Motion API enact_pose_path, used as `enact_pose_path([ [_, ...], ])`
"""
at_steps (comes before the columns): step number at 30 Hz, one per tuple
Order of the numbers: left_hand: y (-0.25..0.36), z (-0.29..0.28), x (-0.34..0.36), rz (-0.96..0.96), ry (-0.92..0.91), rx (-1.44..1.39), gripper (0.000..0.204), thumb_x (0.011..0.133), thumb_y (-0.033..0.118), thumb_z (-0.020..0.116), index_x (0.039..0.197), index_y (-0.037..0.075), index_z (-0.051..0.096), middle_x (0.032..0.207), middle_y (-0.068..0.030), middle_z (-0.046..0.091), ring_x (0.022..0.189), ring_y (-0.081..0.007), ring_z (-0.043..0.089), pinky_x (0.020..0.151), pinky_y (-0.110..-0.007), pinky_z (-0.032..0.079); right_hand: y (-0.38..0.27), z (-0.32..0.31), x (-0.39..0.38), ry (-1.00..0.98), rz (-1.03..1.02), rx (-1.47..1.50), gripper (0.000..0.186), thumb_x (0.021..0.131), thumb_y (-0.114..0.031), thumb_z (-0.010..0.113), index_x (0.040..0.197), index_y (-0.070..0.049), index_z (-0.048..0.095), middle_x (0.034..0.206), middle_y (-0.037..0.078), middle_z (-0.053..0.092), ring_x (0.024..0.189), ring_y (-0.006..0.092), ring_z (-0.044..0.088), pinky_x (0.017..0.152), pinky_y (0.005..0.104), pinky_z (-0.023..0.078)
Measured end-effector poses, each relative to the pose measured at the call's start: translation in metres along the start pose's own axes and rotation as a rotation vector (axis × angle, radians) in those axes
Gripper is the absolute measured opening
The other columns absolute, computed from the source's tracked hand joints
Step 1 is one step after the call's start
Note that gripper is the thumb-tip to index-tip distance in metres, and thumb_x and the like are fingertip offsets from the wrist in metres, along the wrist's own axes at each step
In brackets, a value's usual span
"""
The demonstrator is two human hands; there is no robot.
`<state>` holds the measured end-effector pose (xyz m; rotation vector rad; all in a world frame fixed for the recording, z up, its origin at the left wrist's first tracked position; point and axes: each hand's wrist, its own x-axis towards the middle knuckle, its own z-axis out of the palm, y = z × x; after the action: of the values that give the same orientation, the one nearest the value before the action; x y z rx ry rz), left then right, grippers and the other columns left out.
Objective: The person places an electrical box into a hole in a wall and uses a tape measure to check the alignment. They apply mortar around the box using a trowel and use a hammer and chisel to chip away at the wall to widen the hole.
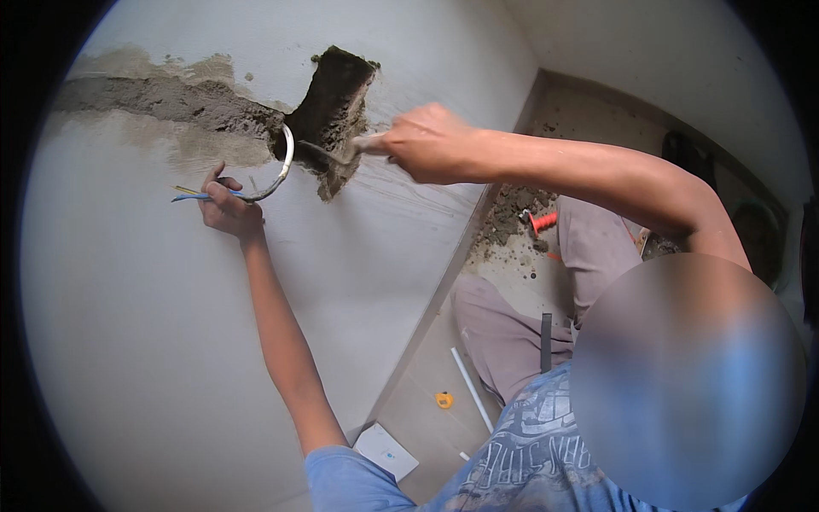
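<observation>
My left hand (pixel 229 205) is closed on an electrical cable, close to where its blue and yellow wires (pixel 189 195) stick out. The cable (pixel 287 149) bends in an arc, white near the wall and grey with dirt lower down, and comes out of the lower left of a rough hole (pixel 328 98) in the wall. In my right hand (pixel 429 143) is the handle of a small trowel (pixel 368 146). Its blade reaches left into the lower part of the hole, partly lost against the dark inside. The right fingers are slightly blurred.
A channel filled with rough grey mortar (pixel 175 102) runs left from the hole across the white wall (pixel 145 316). Rubble (pixel 508 213) and a red-orange handled tool (pixel 543 223) lie on the floor. Nearer are a yellow tape measure (pixel 444 400), a white pipe (pixel 472 388) and a white box (pixel 386 452).
</observation>
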<state>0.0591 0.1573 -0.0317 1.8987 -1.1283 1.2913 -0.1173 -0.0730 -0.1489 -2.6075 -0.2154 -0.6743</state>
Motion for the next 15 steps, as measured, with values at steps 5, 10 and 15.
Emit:
enact_pose_path([
  [5, -0.008, -0.003, 0.002, 0.051, 0.033, -0.012, 0.053, 0.098, 0.037, 0.032, 0.094, -0.001, 0.069, 0.058, -0.0043, 0.053, 0.062, -0.0171, 0.052, 0.06, -0.032, 0.042, 0.008, -0.029, -0.009, 0.048, -0.108, -0.013, 0.033, 0.076, -0.005, 0.055, 0.105, -0.016, 0.066, 0.064, 0.011, 0.061, 0.062, 0.0312, 0.061, 0.051, 0.0432, 0.048],
  [10, -0.005, -0.002, -0.001, 0.065, 0.042, -0.087, 0.048, 0.098, 0.032, 0.036, 0.094, -0.003, 0.069, 0.062, -0.0056, 0.055, 0.057, -0.0153, 0.052, 0.056, -0.03, 0.041, 0.01, -0.051, 0.043, -0.074, -0.171, 0.058, 0.019, 0.074, -0.013, 0.055, 0.089, -0.012, 0.068, 0.077, 0.013, 0.066, 0.079, 0.0314, 0.065, 0.067, 0.0436, 0.052],
  [15, 0.004, 0.002, 0.008, 0.125, 0.064, -0.117, 0.043, 0.097, 0.026, 0.038, 0.093, -0.005, 0.069, 0.063, -0.0071, 0.057, 0.056, -0.0155, 0.052, 0.055, -0.03, 0.042, 0.0, -0.06, 0.046, -0.212, -0.136, -0.094, 0.023, 0.078, -0.015, 0.05, 0.091, -0.011, 0.068, 0.082, 0.013, 0.067, 0.082, 0.0322, 0.064, 0.07, 0.0444, 0.052],
])
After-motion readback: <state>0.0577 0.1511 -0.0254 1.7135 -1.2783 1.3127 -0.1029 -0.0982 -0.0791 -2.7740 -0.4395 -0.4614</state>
